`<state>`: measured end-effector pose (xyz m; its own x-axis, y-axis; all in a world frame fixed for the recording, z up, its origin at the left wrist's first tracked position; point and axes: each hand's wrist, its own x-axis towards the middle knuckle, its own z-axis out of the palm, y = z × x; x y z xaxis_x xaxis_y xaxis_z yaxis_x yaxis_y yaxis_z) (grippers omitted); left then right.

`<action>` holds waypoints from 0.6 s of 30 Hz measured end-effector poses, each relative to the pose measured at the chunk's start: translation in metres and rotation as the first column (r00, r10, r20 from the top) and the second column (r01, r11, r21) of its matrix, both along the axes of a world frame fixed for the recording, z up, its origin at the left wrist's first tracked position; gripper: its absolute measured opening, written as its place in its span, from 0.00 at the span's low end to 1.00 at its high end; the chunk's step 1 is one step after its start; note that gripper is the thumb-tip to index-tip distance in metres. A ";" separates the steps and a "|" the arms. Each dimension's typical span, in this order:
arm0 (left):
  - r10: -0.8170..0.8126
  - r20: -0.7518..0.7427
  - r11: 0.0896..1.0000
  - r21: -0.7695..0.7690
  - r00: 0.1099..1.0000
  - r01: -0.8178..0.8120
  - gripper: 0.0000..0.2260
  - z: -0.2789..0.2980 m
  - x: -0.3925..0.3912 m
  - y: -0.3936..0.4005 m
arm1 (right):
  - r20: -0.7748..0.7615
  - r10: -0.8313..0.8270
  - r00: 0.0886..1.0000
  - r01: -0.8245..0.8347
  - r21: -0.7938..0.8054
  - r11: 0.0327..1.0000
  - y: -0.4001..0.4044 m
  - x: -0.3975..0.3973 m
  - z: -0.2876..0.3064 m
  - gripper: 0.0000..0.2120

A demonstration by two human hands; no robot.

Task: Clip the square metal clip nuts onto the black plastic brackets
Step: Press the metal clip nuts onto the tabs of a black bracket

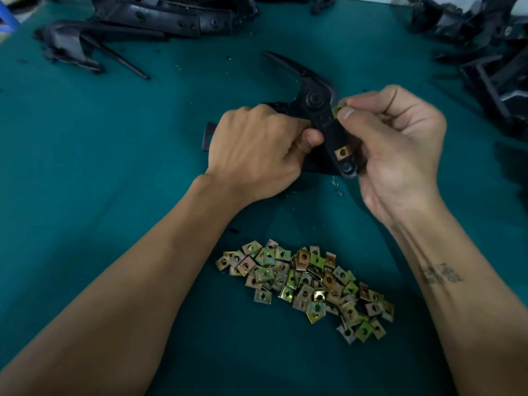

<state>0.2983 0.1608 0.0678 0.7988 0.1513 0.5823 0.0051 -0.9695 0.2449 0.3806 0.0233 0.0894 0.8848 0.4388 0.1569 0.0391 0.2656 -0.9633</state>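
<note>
Head: two hands [257, 150] [400, 144], one bracket [328, 130].

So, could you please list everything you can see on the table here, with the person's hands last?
Held bracket: one, black plastic, mid-table, between both hands.
Fitted clip nut: one, brass-coloured, already on the held bracket's lower end.
Pinched clip nut: one, yellow-green, at the bracket's right edge, mostly hidden by fingertips.
Loose clip nuts: a pile too many to count, gold-green metal, near edge between the forearms.
Spare brackets, far left: a heap, black, count unclear.
Spare brackets, far right: a heap, black, count unclear.
Table cover: one, teal.
Left hand: grip around the held bracket.
Right hand: thumb and finger pinch the clip nut.
</note>
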 end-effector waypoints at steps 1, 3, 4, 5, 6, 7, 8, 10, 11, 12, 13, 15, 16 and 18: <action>0.001 0.000 1.000 0.005 1.000 -0.001 0.20 0.000 0.000 0.000 | -0.006 -0.004 1.000 0.004 0.003 1.000 0.000 0.000 0.000 0.08; -0.003 0.006 1.000 0.012 1.000 0.002 0.21 0.000 0.001 0.000 | -0.028 -0.014 1.000 0.015 0.018 1.000 0.000 0.000 0.000 0.07; -0.003 0.013 1.000 0.012 1.000 0.003 0.21 0.000 0.001 0.000 | -0.040 -0.018 0.999 0.019 0.028 0.999 0.000 -0.001 0.000 0.07; -0.003 0.019 1.000 0.011 1.000 0.003 0.21 0.000 0.001 0.000 | -0.050 -0.022 0.999 0.023 0.039 0.999 0.001 -0.002 -0.001 0.07; -0.003 0.022 1.000 0.010 1.000 0.003 0.21 0.000 0.001 0.000 | -0.056 -0.026 0.998 0.028 0.046 0.999 0.002 -0.003 -0.001 0.07; -0.003 0.021 1.000 0.006 1.000 0.003 0.21 0.000 0.001 0.000 | -0.058 -0.031 0.998 0.033 0.047 0.998 0.003 -0.005 -0.002 0.08; -0.001 0.017 1.000 0.003 1.000 0.001 0.21 -0.001 0.001 0.000 | -0.052 -0.036 0.998 0.038 0.043 0.998 0.004 -0.005 -0.002 0.09; 0.003 0.011 1.000 0.003 1.000 -0.003 0.21 -0.001 0.001 0.001 | -0.021 -0.038 0.999 0.038 0.020 0.999 0.002 -0.004 -0.002 0.11; 0.002 0.008 1.000 0.010 1.000 -0.002 0.20 -0.001 0.001 0.001 | -0.002 -0.028 1.000 0.028 0.005 1.000 0.001 -0.003 -0.002 0.11; -0.001 0.004 1.000 0.016 1.000 0.000 0.19 -0.001 0.001 0.001 | 0.015 -0.013 1.000 0.013 -0.013 1.000 0.000 -0.002 -0.001 0.11; -0.002 0.001 1.000 0.022 1.000 0.002 0.18 -0.002 0.001 0.001 | 0.027 0.001 1.000 0.000 -0.029 1.000 -0.001 -0.001 0.000 0.09; 0.000 -0.007 1.000 0.031 1.000 0.000 0.17 -0.002 0.001 0.001 | 0.025 0.003 1.000 -0.002 -0.034 0.999 -0.002 0.000 0.000 0.08; 0.001 -0.010 0.999 0.034 1.000 -0.001 0.17 -0.003 0.002 0.001 | 0.016 -0.006 1.000 0.007 -0.026 1.000 -0.001 -0.001 -0.001 0.09; 0.007 -0.013 0.999 0.035 1.000 -0.007 0.17 -0.003 0.002 0.001 | -0.004 -0.027 1.000 0.027 -0.006 1.000 0.001 -0.004 -0.003 0.11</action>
<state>0.2999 0.1620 0.0652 0.8054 0.1364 0.5768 0.0149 -0.9775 0.2103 0.3767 0.0244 0.0864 0.8970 0.4154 0.1510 0.0426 0.2587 -0.9650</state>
